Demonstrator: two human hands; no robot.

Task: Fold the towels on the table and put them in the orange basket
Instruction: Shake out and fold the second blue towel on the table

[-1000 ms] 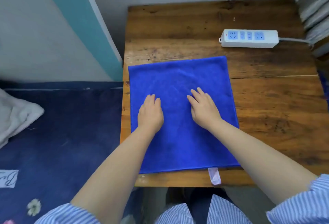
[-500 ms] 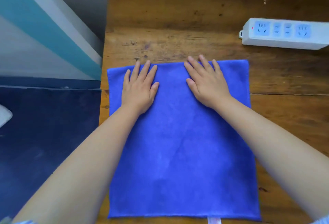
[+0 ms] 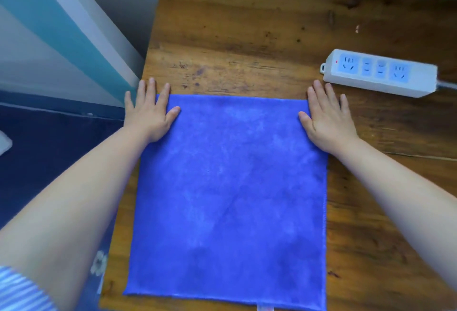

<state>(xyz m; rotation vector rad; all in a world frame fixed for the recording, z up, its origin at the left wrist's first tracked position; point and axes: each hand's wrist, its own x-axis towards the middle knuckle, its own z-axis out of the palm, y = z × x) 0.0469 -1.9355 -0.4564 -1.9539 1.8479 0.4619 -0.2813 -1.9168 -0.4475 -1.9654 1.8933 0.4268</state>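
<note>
Both hands have slid outward from the towel's middle to its far corners. Left hand (image 3: 148, 112) lies flat, fingers straight, at 10 o'clock; right hand (image 3: 326, 117) likewise at 2 o'clock. Blue towel (image 3: 230, 197) lies spread on the wooden table (image 3: 247, 33). Smoothing seems finished; next, pinch both corners and fold toward 6 o'clock. Orange basket is unseen.

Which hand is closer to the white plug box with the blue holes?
The right hand. It lies flat on the blue towel's far right corner, just in front of the power strip. The left hand presses the far left corner, across the towel from it.
</note>
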